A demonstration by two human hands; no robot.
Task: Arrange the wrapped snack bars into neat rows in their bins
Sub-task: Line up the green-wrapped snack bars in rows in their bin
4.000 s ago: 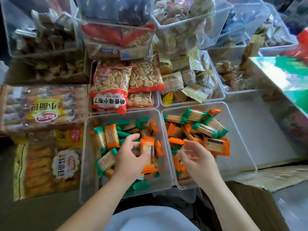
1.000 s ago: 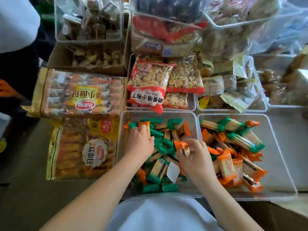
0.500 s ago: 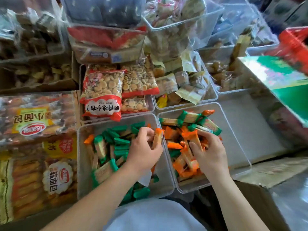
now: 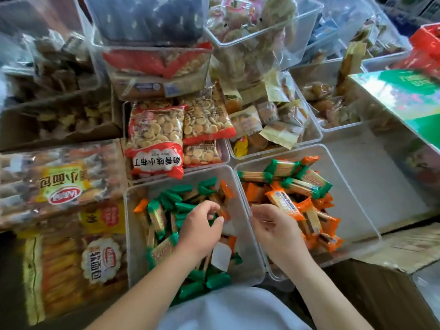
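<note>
**Left bin** (image 4: 247, 260): clear plastic, at the near edge of the surface, in front of the person.
- Contents: green-wrapped bars (image 4: 183, 207) in a loose heap at mixed angles, not in rows, with a few orange wrappers among them by the far wall and the left wall.
- A white slip (image 4: 221, 256) lies among the bars near the bin's near right corner.

**Right bin** (image 4: 352, 222): clear plastic, just beside the left bin, wall against wall.
- Contents: orange-wrapped bars (image 4: 326, 225) piled crosswise in the bin's left half, with several green-ended bars lying across the far end.
- One topmost orange bar (image 4: 284, 204) lies slantwise on the pile.

**Left hand** (image 4: 200, 234): over the middle of the left bin, above the green heap.
- Grip: fingers curled, thumb and forefinger nearly meeting, with a bit of green wrapper showing between them. Cannot tell whether it is pinched.

**Right hand** (image 4: 276, 232): over the near left part of the right bin.
- Grip: fingers loosely curled, tips at the near end of the topmost orange bar. Cannot tell whether it is held.

**Other stock on the surface**
- Biscuit bags (image 4: 156, 136): red-trimmed, behind the left bin.
- Wrapped cakes (image 4: 247, 122): in a clear bin behind the right bin.
- Bread packs (image 4: 62, 184): along the left edge.
- Green box (image 4: 404, 98): toward the far right corner.
</note>
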